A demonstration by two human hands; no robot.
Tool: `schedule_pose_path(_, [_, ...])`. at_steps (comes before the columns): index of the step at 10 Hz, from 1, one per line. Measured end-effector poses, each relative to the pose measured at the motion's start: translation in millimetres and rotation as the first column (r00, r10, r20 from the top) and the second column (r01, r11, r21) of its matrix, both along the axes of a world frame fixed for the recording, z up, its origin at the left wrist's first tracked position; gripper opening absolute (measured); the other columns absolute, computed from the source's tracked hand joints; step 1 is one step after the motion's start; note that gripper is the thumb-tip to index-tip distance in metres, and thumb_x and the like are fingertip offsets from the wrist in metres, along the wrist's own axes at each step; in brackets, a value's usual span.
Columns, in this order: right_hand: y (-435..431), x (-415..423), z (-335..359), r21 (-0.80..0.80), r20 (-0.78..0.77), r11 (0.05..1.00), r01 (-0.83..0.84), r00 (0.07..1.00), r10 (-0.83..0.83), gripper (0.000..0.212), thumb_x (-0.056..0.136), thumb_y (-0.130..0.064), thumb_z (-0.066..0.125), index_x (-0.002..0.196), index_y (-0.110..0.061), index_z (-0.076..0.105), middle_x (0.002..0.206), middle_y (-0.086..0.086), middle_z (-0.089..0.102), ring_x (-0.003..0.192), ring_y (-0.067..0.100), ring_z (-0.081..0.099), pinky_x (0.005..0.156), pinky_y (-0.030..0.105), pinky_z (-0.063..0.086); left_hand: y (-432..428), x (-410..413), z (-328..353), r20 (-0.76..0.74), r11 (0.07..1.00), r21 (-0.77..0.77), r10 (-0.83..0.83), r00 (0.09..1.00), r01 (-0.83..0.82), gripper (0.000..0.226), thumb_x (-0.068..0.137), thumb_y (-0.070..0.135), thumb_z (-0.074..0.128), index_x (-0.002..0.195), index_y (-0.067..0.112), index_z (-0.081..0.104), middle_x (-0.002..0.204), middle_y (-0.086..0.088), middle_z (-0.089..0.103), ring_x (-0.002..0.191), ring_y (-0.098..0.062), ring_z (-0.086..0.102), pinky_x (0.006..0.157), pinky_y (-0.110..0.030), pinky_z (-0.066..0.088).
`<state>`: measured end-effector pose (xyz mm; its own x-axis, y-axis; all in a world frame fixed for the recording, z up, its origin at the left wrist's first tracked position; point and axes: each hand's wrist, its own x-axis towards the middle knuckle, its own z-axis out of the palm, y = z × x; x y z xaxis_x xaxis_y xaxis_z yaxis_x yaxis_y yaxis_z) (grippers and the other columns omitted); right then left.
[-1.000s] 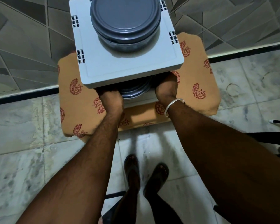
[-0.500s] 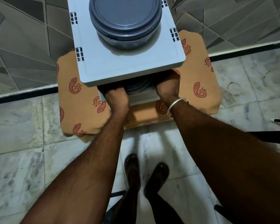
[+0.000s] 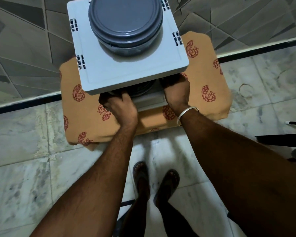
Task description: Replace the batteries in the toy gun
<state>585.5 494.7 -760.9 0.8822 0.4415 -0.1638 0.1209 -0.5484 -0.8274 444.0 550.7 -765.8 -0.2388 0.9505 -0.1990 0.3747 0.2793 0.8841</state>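
Note:
No toy gun or batteries are in view. A light grey plastic rack has a top shelf (image 3: pixel 99 77) bearing a round dark grey container (image 3: pixel 125 23). Under that shelf, on a lower shelf (image 3: pixel 150 101), sits a second dark round container (image 3: pixel 140 90), mostly hidden. My left hand (image 3: pixel 120 106) reaches under the top shelf, its fingers curled over the near left rim of the lower container. My right hand (image 3: pixel 177 93), with a metal bangle (image 3: pixel 186 112) at the wrist, is at the container's right side. Its fingers are hidden under the shelf.
The rack stands on a low surface covered by an orange cloth (image 3: pixel 85 117) with red paisley prints, against a grey patterned tiled wall (image 3: pixel 24 48). Marble floor (image 3: pixel 24 177) lies around it. My sandalled feet (image 3: pixel 154 180) stand just in front. Dark objects (image 3: pixel 280 139) lie at the right edge.
My left hand has slid to the right along the lower shelf and now sits over the lower container's rim. My right hand has stayed at the container's right side.

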Motion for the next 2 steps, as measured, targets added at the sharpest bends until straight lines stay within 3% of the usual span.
schedule_pose_path(1, [-18.0,-1.2,13.2,0.000,0.077,1.000,0.018,0.997,-0.018,0.011,0.082,-0.022,0.062,0.083,-0.011,0.066,0.084,0.005,0.070,0.074,0.018,0.061,0.066,0.020,0.040,-30.8,8.7,36.7,-0.028,0.998,0.068,-0.002,1.000,0.003,0.056,0.086,0.037,0.049,0.119,-0.010,0.045,0.123,-0.027,0.044,0.119,-0.040,0.042,0.106,-0.040,0.031])
schedule_pose_path(2, [-45.1,-1.4,26.3,0.117,0.098,0.987,0.107,0.988,-0.118,0.012,0.084,-0.022,0.058,0.074,-0.017,0.059,0.072,0.002,0.063,0.068,0.017,0.055,0.064,0.022,0.037,-56.6,18.2,53.8,-0.008,0.992,0.118,-0.047,0.999,0.047,0.045,0.098,0.033,0.057,0.120,-0.004,0.047,0.123,-0.012,0.044,0.119,-0.025,0.040,0.097,-0.025,0.028])
